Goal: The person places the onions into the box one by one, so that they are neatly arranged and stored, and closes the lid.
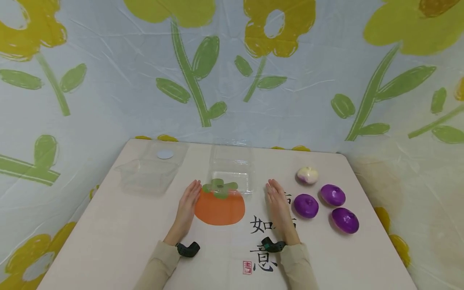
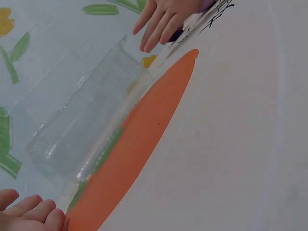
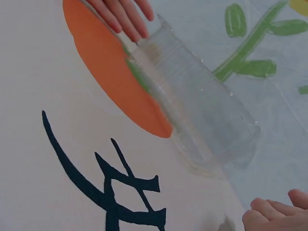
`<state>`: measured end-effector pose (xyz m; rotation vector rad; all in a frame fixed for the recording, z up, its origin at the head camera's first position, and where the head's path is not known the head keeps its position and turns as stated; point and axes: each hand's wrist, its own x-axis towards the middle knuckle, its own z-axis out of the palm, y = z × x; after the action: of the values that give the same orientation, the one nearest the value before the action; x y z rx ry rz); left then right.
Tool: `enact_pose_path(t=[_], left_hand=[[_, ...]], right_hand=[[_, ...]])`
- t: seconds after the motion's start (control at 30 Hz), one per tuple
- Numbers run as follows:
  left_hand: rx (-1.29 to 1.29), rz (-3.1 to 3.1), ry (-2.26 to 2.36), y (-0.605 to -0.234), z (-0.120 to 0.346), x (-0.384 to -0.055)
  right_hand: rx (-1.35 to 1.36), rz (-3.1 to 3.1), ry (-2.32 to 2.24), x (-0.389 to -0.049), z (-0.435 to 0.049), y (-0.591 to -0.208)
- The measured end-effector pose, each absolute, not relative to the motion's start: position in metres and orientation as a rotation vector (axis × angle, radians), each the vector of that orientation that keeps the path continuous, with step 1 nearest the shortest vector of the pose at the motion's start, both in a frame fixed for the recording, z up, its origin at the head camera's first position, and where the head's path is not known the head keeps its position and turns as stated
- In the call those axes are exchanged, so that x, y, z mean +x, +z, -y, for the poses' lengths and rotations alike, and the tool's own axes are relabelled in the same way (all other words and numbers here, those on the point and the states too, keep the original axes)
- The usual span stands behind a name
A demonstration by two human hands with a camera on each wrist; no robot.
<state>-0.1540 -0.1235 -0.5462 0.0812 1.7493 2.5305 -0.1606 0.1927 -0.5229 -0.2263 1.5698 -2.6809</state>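
Observation:
A clear plastic box (image 1: 232, 164) with a raised lid stands near the back middle of the table. To its front left, my left hand (image 1: 187, 206) is held upright with straight fingers and an inward palm. My right hand (image 1: 278, 205) mirrors it at the front right, fingers extended. Nothing is held in either one. In the left wrist view the clear box (image 2: 91, 115) lies between the left hand (image 2: 31, 215) and the right hand (image 2: 167, 20). From the right wrist, the same box (image 3: 207, 106) appears beyond an orange persimmon print (image 3: 115, 77).
A second clear container (image 1: 146, 177), lid raised with a white round sticker (image 1: 165, 154), stands at the back left. On the right lie three glossy purple onions (image 1: 306, 206) and a whitish bulb (image 1: 307, 175). A flowered cloth (image 1: 290, 117) hangs behind the table (image 1: 94, 241).

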Motion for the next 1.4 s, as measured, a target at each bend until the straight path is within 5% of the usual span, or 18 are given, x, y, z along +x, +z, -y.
enact_pose_path(t=[0.4,0.87,1.4], left_hand=[[0.191,-1.726,2.471,-0.555,0.107,-0.177],[0.262,-1.819,2.419,-0.564,0.107,-0.180],[0.259,-1.891,2.422,-0.568,0.109,-0.178]], right_hand=[[-0.179,-1.479,-2.631,-0.178,-0.171,-0.539],[-0.069,-2.235,-2.007,-0.172,-0.171,-0.550],[-0.138,-2.230,-2.033,-0.167,-0.170,-0.552]])
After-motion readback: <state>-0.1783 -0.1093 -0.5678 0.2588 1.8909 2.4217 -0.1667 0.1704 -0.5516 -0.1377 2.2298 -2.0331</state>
